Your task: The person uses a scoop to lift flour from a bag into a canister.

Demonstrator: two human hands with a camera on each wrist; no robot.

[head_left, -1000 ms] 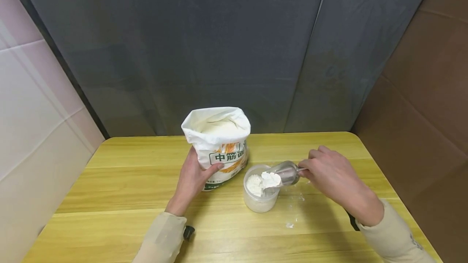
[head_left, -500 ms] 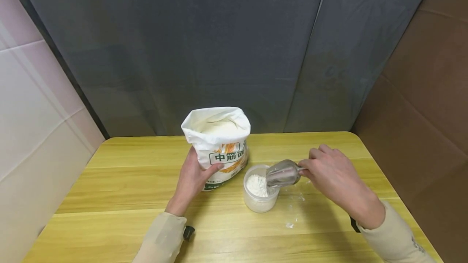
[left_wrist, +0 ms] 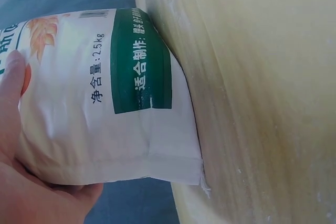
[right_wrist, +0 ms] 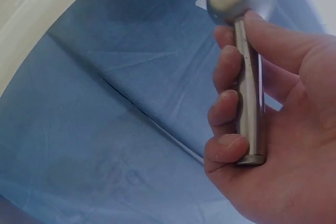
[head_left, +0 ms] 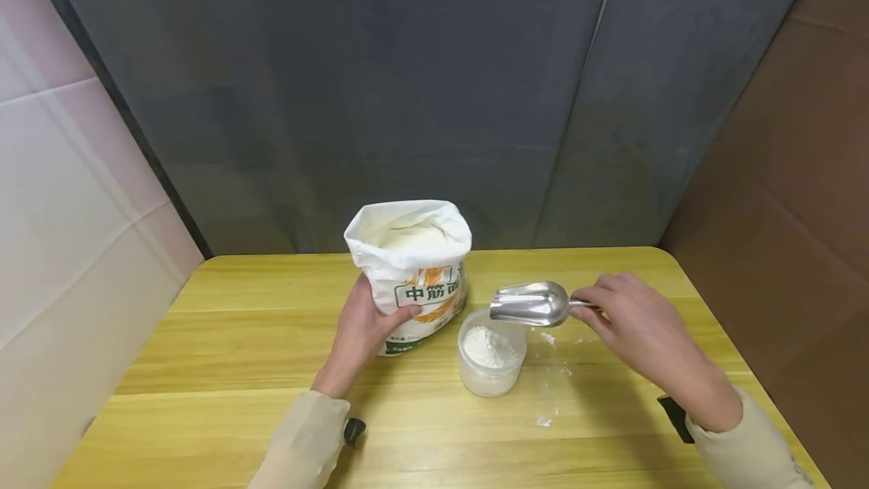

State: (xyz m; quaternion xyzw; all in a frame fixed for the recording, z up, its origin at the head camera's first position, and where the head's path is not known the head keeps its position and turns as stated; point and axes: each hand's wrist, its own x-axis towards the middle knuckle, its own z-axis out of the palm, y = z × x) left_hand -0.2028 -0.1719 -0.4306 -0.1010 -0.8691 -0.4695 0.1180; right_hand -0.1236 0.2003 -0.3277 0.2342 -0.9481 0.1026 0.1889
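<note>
In the head view a white flour bag (head_left: 416, 278) stands with its top rolled down, pale flour visible inside. My left hand (head_left: 360, 334) grips its lower left side, thumb across the front; the left wrist view shows the bag (left_wrist: 89, 140) resting on the table. My right hand (head_left: 634, 323) holds a metal scoop (head_left: 532, 303) by its handle, the bowl raised over the rim of a clear plastic tub (head_left: 490, 382). The scoop's bowl looks bare. White flour (head_left: 490, 347) is heaped in the tub. In the right wrist view my fingers curl round the handle (right_wrist: 249, 93).
Flour specks (head_left: 544, 421) lie on the wooden table (head_left: 224, 353) to the right of the tub. A dark grey curtain (head_left: 380, 96) rises behind the table's back edge. Pale panels (head_left: 75, 195) stand at the left and a brown one (head_left: 794, 172) at the right.
The scoop held flour over the tub, then tipped over, and the flour went into the tub. Now it has turned back and lifted slightly. The left hand still holds the bag.
</note>
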